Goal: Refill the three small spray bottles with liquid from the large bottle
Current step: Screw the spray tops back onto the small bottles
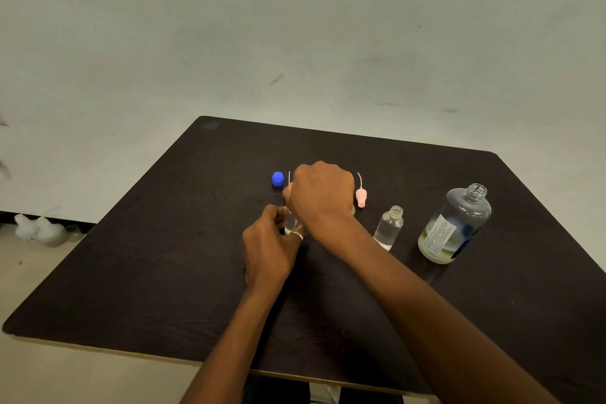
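— Where is the small bottle (290, 223)?
— It stands upright on the table (164, 272). My left hand (270, 251) grips its body from seven o'clock, fingers curled round it. My right hand (319, 195) covers its top from one o'clock. Those fingers are hidden, so I cannot tell what they clamp.
— And next?
— I'd judge the open bottle (388, 228) at three o'clock, nearer my right hand, with the big bottle (454, 225) beyond.

Small bottle (290, 224) mostly hidden behind left hand (269, 249) and right hand (319, 193), contents of right grip out of sight, label print on large bottle (437, 236) too small to read, blurred white shapes (39, 228) on floor (32, 272), worktop (557, 289) cut off at right
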{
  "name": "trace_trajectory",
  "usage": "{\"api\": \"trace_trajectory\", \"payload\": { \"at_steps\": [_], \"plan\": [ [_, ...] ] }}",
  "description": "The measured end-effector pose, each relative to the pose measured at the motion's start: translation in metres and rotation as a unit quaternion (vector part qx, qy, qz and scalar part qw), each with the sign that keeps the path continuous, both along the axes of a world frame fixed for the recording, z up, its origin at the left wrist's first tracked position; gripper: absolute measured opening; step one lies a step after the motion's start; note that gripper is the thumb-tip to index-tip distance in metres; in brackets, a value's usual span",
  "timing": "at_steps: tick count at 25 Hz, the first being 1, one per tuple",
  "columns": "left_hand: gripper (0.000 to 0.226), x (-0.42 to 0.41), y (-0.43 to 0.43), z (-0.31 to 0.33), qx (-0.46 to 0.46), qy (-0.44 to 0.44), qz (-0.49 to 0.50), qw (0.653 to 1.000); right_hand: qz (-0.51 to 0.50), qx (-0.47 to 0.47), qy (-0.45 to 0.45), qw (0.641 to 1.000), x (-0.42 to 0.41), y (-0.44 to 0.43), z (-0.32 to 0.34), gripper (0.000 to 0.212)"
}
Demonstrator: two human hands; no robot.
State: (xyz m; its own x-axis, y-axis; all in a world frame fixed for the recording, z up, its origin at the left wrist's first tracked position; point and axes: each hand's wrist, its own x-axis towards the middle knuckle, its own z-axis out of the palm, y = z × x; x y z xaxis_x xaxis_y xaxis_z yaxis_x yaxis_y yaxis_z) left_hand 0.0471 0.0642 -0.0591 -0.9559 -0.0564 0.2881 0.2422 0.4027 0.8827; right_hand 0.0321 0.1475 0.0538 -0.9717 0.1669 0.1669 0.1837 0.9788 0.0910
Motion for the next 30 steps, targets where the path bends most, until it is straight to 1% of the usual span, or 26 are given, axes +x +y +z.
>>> {"api": "trace_trajectory", "payload": {
  "at_steps": [3, 5, 7, 10, 12, 14, 17, 22, 25, 27, 29, 30],
  "plan": [
    [0.029, 0.001, 0.002, 0.003, -0.016, 0.005, 0.016, 1.0, -0.032, 0.001, 0.0, 0.999, -0.001, -0.005, -0.002, 0.025],
    [0.024, 0.003, 0.003, 0.005, -0.026, 0.015, 0.024, 0.999, -0.053, 0.006, 0.004, 0.999, -0.003, -0.009, -0.004, 0.027],
    [0.025, 0.005, 0.002, 0.007, -0.029, 0.019, 0.024, 0.999, -0.051, 0.014, 0.014, 0.999, -0.003, -0.011, -0.004, 0.027],
    [0.031, 0.005, 0.001, 0.008, -0.021, -0.01, 0.019, 1.0, -0.014, 0.033, 0.018, 0.999, 0.002, -0.007, -0.003, 0.027],
    [0.033, 0.004, 0.003, 0.008, -0.02, -0.017, 0.012, 1.0, 0.038, 0.034, 0.017, 0.999, 0.005, 0.0, -0.002, 0.029],
    [0.032, 0.004, 0.004, 0.01, -0.015, -0.015, 0.006, 1.0, 0.085, -0.001, -0.007, 0.996, 0.008, 0.006, 0.001, 0.023],
    [0.031, -0.001, -0.002, 0.005, -0.02, -0.021, 0.016, 0.999, 0.11, -0.029, -0.026, 0.993, 0.006, 0.001, 0.0, 0.018],
    [0.039, 0.001, 0.001, 0.003, -0.034, 0.003, 0.013, 0.999, 0.077, 0.003, 0.003, 0.997, 0.007, -0.003, -0.004, 0.022],
    [0.039, 0.0, 0.002, 0.003, -0.026, 0.004, 0.015, 1.0, 0.057, 0.008, -0.001, 0.998, 0.007, -0.006, -0.004, 0.023],
    [0.034, 0.001, 0.001, 0.002, -0.017, -0.003, 0.004, 1.0, 0.06, -0.008, -0.009, 0.998, 0.01, -0.003, -0.001, 0.029],
    [0.035, 0.001, 0.002, 0.002, -0.008, -0.011, -0.003, 1.0, 0.051, -0.06, -0.012, 0.997, 0.011, 0.007, 0.009, 0.051],
    [0.037, 0.0, 0.003, 0.001, -0.007, -0.013, 0.0, 1.0, 0.044, -0.092, -0.015, 0.995, 0.009, 0.013, 0.016, 0.059]
  ]
}}
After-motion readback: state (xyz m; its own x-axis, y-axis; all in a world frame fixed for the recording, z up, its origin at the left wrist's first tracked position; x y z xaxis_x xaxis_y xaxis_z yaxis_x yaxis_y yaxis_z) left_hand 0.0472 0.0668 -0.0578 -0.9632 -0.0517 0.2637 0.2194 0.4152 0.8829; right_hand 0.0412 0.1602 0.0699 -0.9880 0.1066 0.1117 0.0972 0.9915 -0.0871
